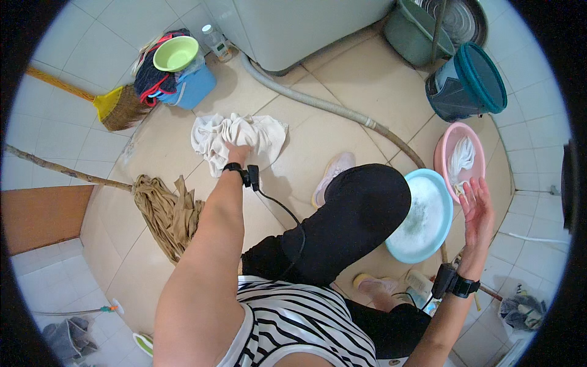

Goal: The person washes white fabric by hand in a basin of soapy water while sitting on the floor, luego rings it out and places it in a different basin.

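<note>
On the tiled floor lies a crumpled white cloth (266, 137), and my left hand (238, 153) rests on it with the fingertips partly hidden in its folds; whether they grip it cannot be told. My right hand (477, 213) is raised with its fingers spread and holds nothing. Beside it stands a light blue basin (447, 220) of foamy water. A pink basin (441, 151) with a white cloth (462, 156) in it is just beyond my right fingertips.
A grey drain hose (316, 100) crosses the floor. Left are a brown cloth mop (165, 215), a broom (117, 108) and a blue bucket (199, 87) under a green bowl (176, 53). A plastic bottle (218, 46) stands behind. A lidded bucket (447, 91) stands at the right.
</note>
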### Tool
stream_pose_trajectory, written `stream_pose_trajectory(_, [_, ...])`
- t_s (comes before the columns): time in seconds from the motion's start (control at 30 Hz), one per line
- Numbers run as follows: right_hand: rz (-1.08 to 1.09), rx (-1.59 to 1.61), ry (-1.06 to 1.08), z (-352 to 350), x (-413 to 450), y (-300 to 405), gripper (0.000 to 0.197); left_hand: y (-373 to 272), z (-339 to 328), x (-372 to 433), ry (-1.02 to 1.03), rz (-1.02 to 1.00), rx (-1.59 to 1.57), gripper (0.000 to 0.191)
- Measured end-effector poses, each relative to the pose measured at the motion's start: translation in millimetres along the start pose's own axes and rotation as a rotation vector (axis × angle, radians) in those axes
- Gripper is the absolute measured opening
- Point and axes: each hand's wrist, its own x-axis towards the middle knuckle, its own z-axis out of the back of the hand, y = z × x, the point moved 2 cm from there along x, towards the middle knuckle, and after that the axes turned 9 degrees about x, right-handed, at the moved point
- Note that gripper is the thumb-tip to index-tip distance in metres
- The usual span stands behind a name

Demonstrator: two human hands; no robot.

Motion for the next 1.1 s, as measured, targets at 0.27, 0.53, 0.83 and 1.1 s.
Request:
stream_pose_trajectory(0.27, [0.087, -0.034, 0.029, -3, -20, 16, 0.058, -98, 19, -56, 0.264, -0.353, -0.102, 0.023])
stream_pose_trajectory(0.53, [0.171, 0.01, 0.08, 36, -56, 45, 0.059, -295, 75, -247, 0.747, -0.682, -0.255, 0.027])
stream_pose_trajectory(0.83, [0.283, 0.034, 0.098, 58, -108, 71, 0.059, -394, 86, -513, 1.399, -1.111, -0.369, 0.027])
stream_pose_trajectory(1.1, [0.176, 0.285, 0.032, 110, -116, 34, 0.055, -369, 1, -649, 1.914, -0.954, -0.352, 0.023])
